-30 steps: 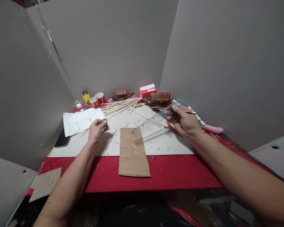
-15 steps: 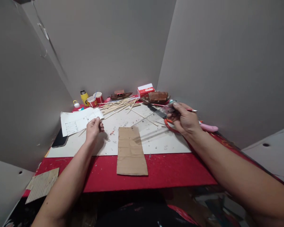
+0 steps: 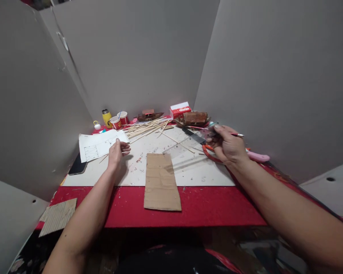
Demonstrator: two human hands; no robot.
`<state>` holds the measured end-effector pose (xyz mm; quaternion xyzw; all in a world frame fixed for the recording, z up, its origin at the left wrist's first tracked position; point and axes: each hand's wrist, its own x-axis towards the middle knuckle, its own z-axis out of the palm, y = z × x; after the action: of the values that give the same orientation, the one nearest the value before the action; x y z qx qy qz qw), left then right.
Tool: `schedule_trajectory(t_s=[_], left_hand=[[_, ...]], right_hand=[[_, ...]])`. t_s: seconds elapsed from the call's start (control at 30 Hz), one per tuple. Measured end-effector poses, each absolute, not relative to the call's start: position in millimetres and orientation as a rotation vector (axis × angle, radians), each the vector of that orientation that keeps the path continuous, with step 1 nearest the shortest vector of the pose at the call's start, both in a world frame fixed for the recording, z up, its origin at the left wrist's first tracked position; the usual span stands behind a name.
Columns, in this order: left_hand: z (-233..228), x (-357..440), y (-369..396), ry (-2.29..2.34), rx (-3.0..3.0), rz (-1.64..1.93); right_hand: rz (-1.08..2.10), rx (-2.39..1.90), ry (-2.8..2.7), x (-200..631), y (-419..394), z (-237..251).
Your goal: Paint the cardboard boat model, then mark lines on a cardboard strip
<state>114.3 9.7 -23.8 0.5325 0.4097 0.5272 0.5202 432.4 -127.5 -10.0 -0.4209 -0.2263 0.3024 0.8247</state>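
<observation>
My right hand [image 3: 230, 144] is closed on a clear ruler [image 3: 183, 146], raised above the white board. A thin pencil or pen [image 3: 236, 134] sticks out of the same grip. The ruler's far end reaches over the top edge of a cardboard piece [image 3: 162, 182], which lies partly on the board and partly on the red cloth. Beside the sheet with a pencilled drawing [image 3: 98, 146], my left hand [image 3: 117, 152] holds nothing, its fingers loosely apart. Orange-handled scissors [image 3: 208, 152] lie just under my right hand, which hides part of them.
Thin wooden sticks [image 3: 147, 127] are heaped at the back. Behind them stand two model boats [image 3: 193, 118], a red box [image 3: 180, 109], paper cups [image 3: 116, 122] and a yellow bottle [image 3: 106, 118]. A phone [image 3: 77, 166] and corrugated cardboard [image 3: 59, 215] lie left; a pink handle [image 3: 258, 156] lies right.
The fingers of my left hand have loosened from a curled pose and spread. My right hand still holds the ruler and the pencil or pen. The whole view has shifted slightly.
</observation>
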Motion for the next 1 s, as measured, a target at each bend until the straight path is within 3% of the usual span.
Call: schedule_trajectory(t_s=[1.0], left_hand=[[-24.7, 120.5, -2.4, 0.968, 1.441, 1.375]], right_hand=[[0.651, -0.951, -0.636, 429.1, -124.3, -25.4]])
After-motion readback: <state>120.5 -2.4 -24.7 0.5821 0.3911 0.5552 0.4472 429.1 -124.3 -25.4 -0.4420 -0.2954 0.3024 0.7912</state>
